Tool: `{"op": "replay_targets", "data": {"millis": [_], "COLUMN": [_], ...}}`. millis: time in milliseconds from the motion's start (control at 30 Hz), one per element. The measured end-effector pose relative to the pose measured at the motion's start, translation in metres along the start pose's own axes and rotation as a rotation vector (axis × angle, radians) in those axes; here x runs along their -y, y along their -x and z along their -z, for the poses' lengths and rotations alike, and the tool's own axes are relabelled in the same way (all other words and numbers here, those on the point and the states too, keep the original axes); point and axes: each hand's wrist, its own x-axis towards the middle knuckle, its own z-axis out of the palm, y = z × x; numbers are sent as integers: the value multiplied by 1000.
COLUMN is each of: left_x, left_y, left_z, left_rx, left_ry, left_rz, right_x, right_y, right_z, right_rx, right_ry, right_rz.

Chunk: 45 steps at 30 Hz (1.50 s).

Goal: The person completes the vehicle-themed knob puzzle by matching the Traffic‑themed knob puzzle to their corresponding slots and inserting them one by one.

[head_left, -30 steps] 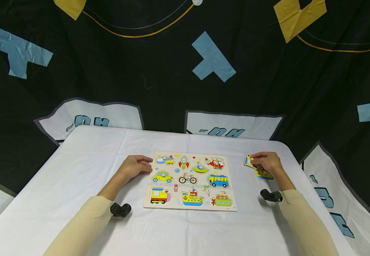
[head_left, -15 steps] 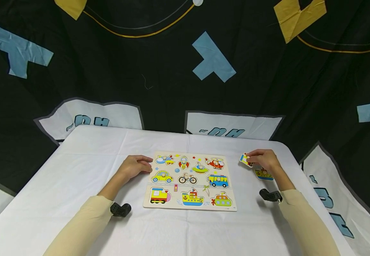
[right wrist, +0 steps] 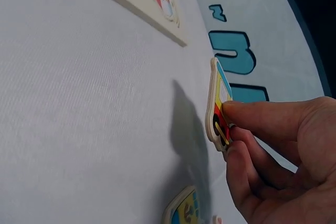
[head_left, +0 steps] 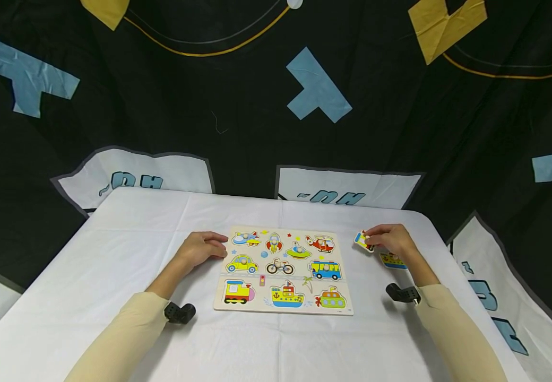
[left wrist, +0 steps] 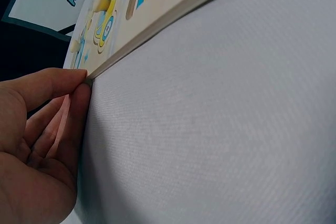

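Note:
A wooden peg puzzle board with vehicle pictures lies on the white-covered table. At its left edge is my left hand; in the left wrist view its thumb and a finger meet on the board's edge. My right hand pinches a train puzzle piece between thumb and fingers, to the right of the board. The right wrist view shows this train piece raised on edge above its shadow. Below that hand lies a ship puzzle piece, partly covered by the wrist.
The white tablecloth extends around the board. A black curtain with taped shapes hangs behind the table. Knobbed pieces such as a bus and a car sit on the board.
My right hand has lifted the train piece from beside the ship piece and moved it a little left, tilting it. The left hand and the board have stayed in place.

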Motion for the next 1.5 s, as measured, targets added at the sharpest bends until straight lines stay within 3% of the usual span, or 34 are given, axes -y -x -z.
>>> {"op": "replay_targets", "data": {"millis": [300, 600, 1500], "left_x": [2, 1, 1], "left_y": [-1, -2, -1], "left_z": [0, 0, -1], "left_rx": [3, 1, -4], "left_ry": [5, 1, -4], "left_rz": [-10, -11, -3], "right_x": [21, 42, 100], "right_y": [5, 12, 33], "right_z": [-4, -12, -73], "right_rx": [70, 106, 258], "right_ry": [8, -53, -6], "right_rz": [82, 161, 372]}}
